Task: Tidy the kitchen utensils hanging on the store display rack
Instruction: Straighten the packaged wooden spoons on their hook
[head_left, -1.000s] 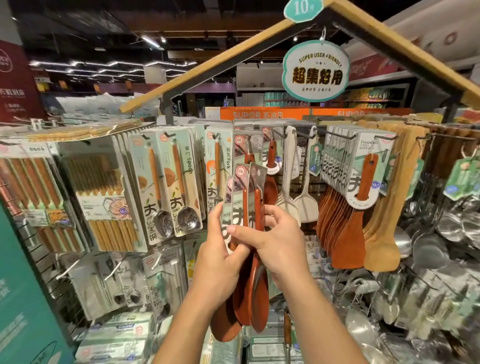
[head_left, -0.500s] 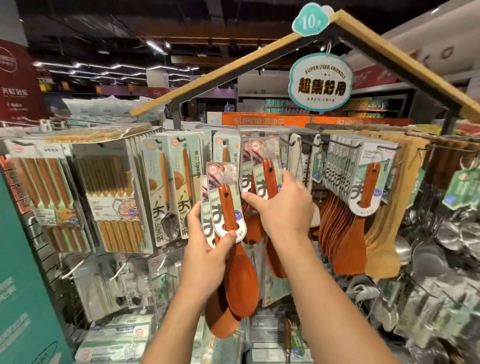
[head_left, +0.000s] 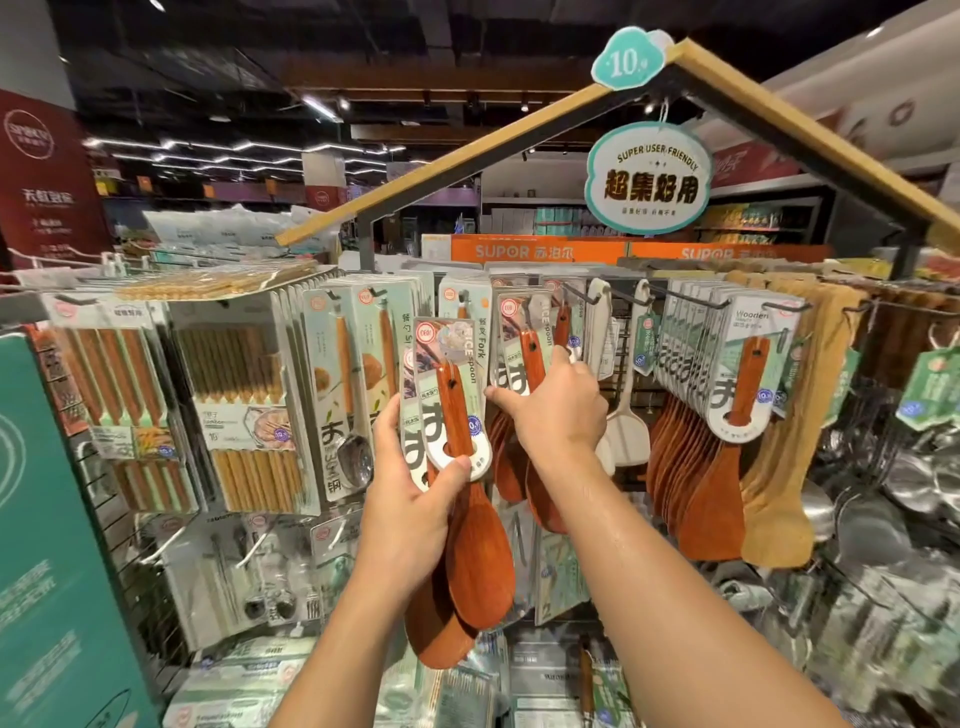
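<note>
My left hand (head_left: 410, 483) grips two carded wooden rice spoons (head_left: 470, 530) by their cards, held off the rack in front of the display. My right hand (head_left: 556, 410) pinches another carded rice spoon (head_left: 519, 343) at its card, up at a black rack hook (head_left: 574, 291) in the middle of the display. Several more rice spoons hang behind it, their reddish bowls showing below my right wrist.
Carded chopsticks (head_left: 234, 395) and metal spoons (head_left: 348, 395) hang to the left. White spatulas (head_left: 626, 426), wooden turners (head_left: 727, 405) and pale spatulas (head_left: 784, 467) hang to the right, steel ladles beyond. A teal panel (head_left: 57, 545) stands at the far left.
My hands have parted. The right hand took one carded spoon up and right to the rack hook, while the left hand kept the others and stayed lower left.
</note>
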